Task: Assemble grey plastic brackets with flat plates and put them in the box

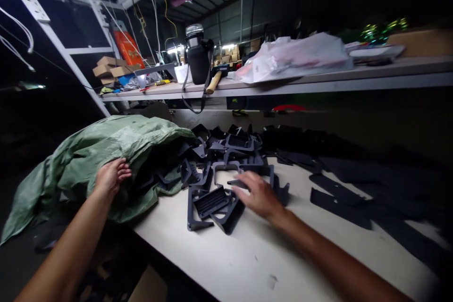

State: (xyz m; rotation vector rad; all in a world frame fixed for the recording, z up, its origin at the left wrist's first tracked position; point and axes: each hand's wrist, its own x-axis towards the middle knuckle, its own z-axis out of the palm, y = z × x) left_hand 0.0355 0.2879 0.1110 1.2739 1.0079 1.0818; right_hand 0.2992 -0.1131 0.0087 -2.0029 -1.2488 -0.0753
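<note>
My left hand is at the mouth of a green woven sack, its fingers curled in at the sack's edge. Dark angled plastic brackets spill from the sack mouth onto the white tabletop. Over the near side of this pile, my right hand reaches in from the right, thumb and fingers apart, fingertips close to one dark bracket. Just left of it, a ribbed dark piece lies among several U-shaped brackets.
Flat dark strips lie on the right of the table. A raised shelf behind holds a black flask, a wooden-handled hammer and a translucent plastic bag. Below the table's front edge is a cardboard box.
</note>
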